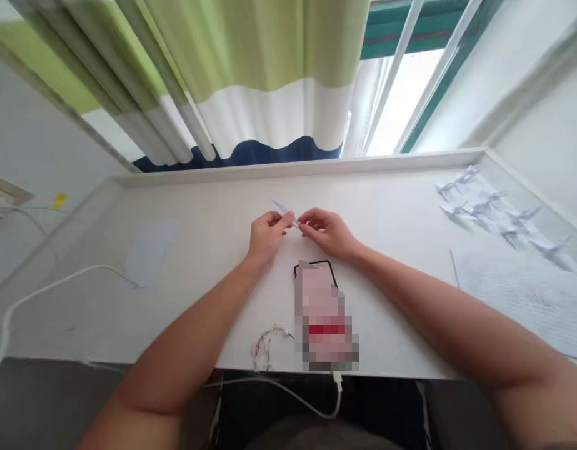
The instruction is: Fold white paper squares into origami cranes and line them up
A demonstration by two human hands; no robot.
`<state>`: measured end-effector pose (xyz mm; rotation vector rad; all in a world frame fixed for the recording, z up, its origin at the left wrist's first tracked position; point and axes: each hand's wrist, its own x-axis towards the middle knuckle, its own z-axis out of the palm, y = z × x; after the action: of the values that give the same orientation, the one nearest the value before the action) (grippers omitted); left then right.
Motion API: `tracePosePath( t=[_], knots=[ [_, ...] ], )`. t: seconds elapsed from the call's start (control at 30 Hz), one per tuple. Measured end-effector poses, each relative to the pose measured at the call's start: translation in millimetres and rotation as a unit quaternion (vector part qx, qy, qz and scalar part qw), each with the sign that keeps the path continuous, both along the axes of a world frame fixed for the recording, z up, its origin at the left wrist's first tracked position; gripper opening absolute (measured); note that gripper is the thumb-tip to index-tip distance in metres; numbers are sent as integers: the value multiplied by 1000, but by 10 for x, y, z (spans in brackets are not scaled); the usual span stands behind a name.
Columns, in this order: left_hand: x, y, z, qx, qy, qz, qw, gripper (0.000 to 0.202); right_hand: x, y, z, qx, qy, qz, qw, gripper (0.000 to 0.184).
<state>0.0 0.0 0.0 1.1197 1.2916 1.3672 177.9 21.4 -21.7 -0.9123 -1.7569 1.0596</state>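
Note:
A small folded piece of white paper (pixel 279 205) is held between my two hands above the white desk. My left hand (pixel 268 231) pinches its middle between thumb and fingers, and a pointed end sticks out to the upper left. With thumb and fingertips, my right hand (pixel 326 231) grips the lower right end. The fine folds are too small to make out. Just below my hands lies a phone (pixel 323 312), its screen blurred out and a white cable plugged into its lower end.
Several folded white paper cranes (pixel 485 203) stand at the desk's back right. Below them lies a sheet with faint lines (pixel 527 300). Plain white paper (pixel 150 250) lies at left beside a white cable (pixel 58 284). A beaded strap (pixel 264 347) lies left of the phone. Curtains (pixel 269 75) hang behind.

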Motion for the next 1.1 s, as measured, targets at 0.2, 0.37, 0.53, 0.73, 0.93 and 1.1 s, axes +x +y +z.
tracePosePath(
  t=[0.2, 0.37, 0.53, 0.73, 0.93, 1.1],
  knots=[
    [-68, -30, 21, -16, 35, -106, 994, 53, 14, -2, 5, 22, 33, -41, 998, 22],
    [-107, -70, 22, -7, 103, -171, 980, 60, 36, 10, 22, 42, 47, -61, 996, 21],
    [-117, -62, -17, 12, 159, -204, 966, 61, 22, 11, 6, 97, 21, -48, 994, 25],
    [-145, -47, -43, 14, 133, -213, 968, 58, 21, 46, -60, 202, -2, -60, 978, 35],
    [-138, -87, 32, 5, 146, -190, 971, 53, 39, 58, -85, 262, -47, -56, 962, 39],
    [-134, -99, 62, -12, 154, -162, 975, 49, 41, 45, -86, 310, -75, -84, 944, 38]
  ],
)
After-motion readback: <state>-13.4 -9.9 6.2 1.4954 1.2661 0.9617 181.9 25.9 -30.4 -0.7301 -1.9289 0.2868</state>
